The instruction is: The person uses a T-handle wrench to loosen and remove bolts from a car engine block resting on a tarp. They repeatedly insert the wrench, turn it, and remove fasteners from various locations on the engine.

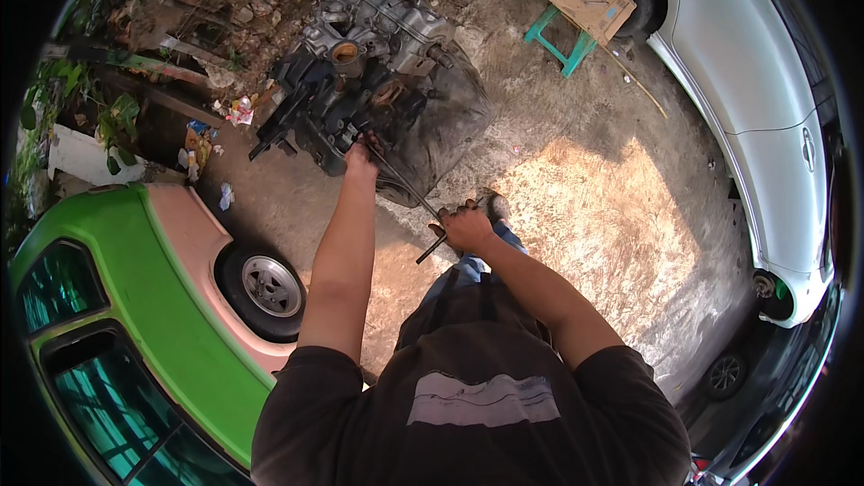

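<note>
A long, dark T-handle wrench (408,183) slants from the engine down toward my body. My left hand (361,157) is closed around its far end, close against the dark side of the engine (382,22). My right hand (467,227) grips the crossbar at the near end; one end of that bar sticks out to the lower left of my fingers. Whether the wrench tip sits on a fastener is hidden by my left hand. The greasy engine rests on the ground, with grey metal covers at its far side and black parts nearer me.
A dark, oil-stained sheet (450,117) lies under the engine's right side. A green and pink car (135,243) stands close on my left, a silver car (765,81) on the right. Cardboard (594,2) tops a green stool (576,52). Litter (241,111) and planks (153,103) lie far left.
</note>
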The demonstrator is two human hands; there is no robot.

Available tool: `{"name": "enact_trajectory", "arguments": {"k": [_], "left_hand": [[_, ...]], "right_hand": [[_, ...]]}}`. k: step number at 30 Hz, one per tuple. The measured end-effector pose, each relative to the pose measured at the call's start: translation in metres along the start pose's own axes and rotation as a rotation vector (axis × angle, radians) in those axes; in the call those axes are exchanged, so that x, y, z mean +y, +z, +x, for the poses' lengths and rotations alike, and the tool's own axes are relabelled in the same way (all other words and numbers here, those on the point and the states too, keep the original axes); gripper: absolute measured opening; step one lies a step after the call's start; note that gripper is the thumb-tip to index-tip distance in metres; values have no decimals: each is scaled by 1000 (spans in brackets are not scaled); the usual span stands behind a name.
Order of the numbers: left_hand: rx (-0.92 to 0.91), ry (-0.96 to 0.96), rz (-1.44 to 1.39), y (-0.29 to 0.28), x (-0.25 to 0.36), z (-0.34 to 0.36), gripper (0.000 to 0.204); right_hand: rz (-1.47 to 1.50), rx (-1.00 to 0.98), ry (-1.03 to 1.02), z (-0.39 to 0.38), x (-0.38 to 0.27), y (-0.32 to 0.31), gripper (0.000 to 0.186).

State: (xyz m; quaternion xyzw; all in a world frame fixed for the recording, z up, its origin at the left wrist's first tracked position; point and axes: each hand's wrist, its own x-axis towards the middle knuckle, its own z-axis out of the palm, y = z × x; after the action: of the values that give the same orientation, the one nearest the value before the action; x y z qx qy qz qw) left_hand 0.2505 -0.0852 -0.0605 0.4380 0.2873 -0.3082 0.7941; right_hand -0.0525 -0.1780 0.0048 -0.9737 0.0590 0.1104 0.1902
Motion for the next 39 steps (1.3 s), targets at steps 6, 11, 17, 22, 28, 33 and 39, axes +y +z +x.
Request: {"name": "enact_trajectory", "arguments": {"k": [6, 11, 17, 22, 28, 33, 39], "left_hand": [[13, -37, -66, 1, 1, 0, 15], [12, -45, -50, 2, 1, -3, 15], [-5, -92, -69, 3, 5, -2, 15], [0, -78, -51, 2, 5, -5, 12], [33, -85, -7, 5, 6, -7, 12], [30, -64, 19, 6, 5, -6, 13], [36, -62, 3, 5, 4, -3, 15]], "right_hand": [[-2, 24, 9, 0, 2, 6, 36], [11, 104, -23, -4, 7, -1, 24], [26, 21, -26, -1, 8, -5, 31], [41, -47, -19, -3, 3, -10, 34], [70, -44, -28, -4, 4, -8, 35], [92, -24, -37, -4, 6, -1, 36], [154, -17, -15, -4, 5, 0, 43]]}}
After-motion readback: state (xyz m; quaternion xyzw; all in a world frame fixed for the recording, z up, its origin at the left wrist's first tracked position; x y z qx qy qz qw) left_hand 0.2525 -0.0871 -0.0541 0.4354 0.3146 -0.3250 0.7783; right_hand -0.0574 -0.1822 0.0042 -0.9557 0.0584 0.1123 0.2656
